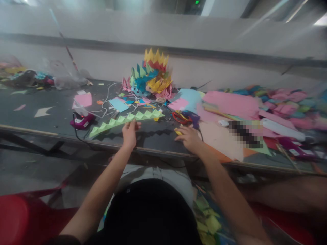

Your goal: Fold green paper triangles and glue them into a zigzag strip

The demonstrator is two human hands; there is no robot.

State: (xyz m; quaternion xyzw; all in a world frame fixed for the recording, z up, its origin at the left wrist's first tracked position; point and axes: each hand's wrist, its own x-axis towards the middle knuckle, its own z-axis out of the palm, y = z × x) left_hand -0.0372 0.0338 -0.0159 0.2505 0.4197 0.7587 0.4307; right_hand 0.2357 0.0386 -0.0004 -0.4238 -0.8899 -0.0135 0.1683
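My left hand (130, 132) pinches the lower edge of a long light-green paper strip (116, 122) folded into a row of zigzag points. The strip is held slanting over the dark table, its right end higher than its left. Further right, my right hand (191, 139) has its fingers closed around a small yellow thing (178, 132), mostly covered and too blurred to name. Just beyond that hand lie red-handled scissors (182, 117). A purple device (82, 121) with a small red light and a cable stands near the strip's left end.
Folded-paper crowns (153, 76) in several colours are heaped at the back against the wall. Paper scraps (119, 104) lie before them. Pink sheets (232, 103) and a pale sheet (224, 139) cover the right side. A red stool (15, 217) stands at lower left.
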